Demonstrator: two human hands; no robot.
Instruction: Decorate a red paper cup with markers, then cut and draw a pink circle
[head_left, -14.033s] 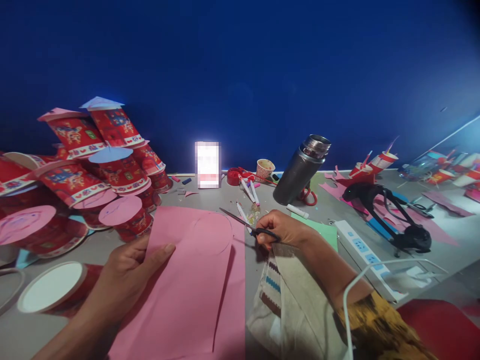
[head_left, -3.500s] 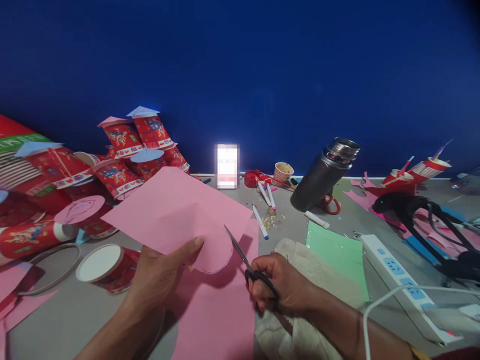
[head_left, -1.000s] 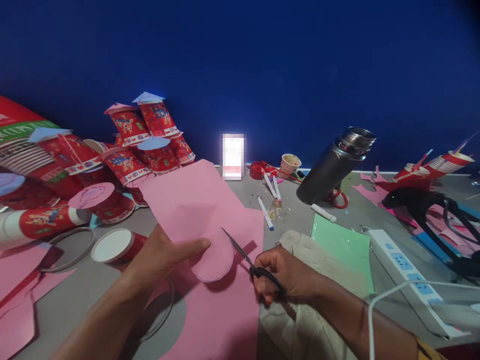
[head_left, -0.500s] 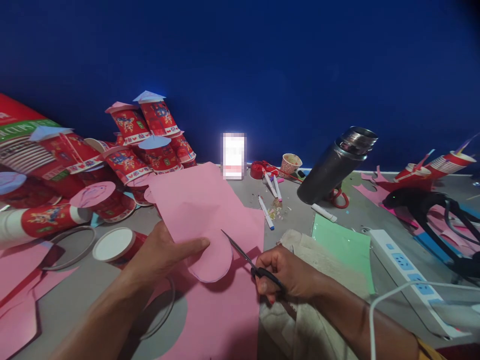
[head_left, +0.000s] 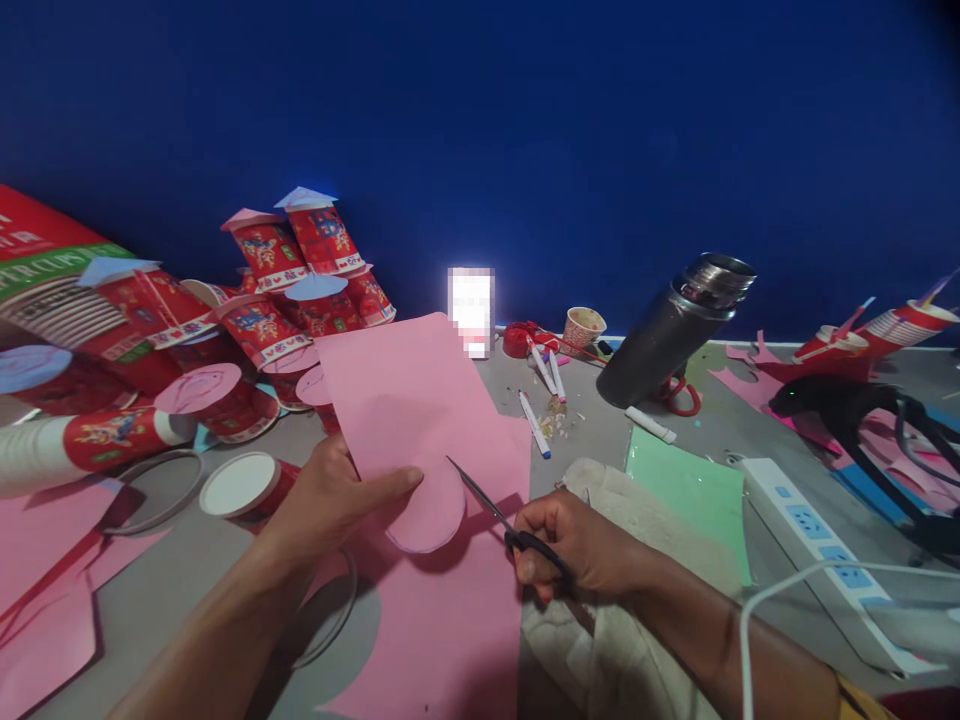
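My left hand point(head_left: 352, 490) grips a sheet of pink paper point(head_left: 405, 390), thumb on top and the other fingers behind it. The sheet's lower part is cut into a rounded lobe point(head_left: 427, 515) with a faint drawn line along its edge. In my right hand point(head_left: 559, 545) is a pair of black-handled scissors point(head_left: 487, 505); its blades point up and left, at the paper beside the lobe. The blades look nearly closed. Beneath the held sheet lies another pink sheet point(head_left: 442, 640) on the grey table, with a curved cutout on its left.
Decorated red paper cups point(head_left: 262, 250) with paper tops are stacked at the left. A black flask point(head_left: 667, 330), markers point(head_left: 535, 424), a beige cloth point(head_left: 637, 590), green paper point(head_left: 686, 490) and a white power strip point(head_left: 832, 560) lie to the right. A lit, blurred screen point(head_left: 471, 310) stands behind.
The pink sheet and my left hand have shifted slightly right and up, with the sheet tilting a little. My right hand and the scissors have barely moved.
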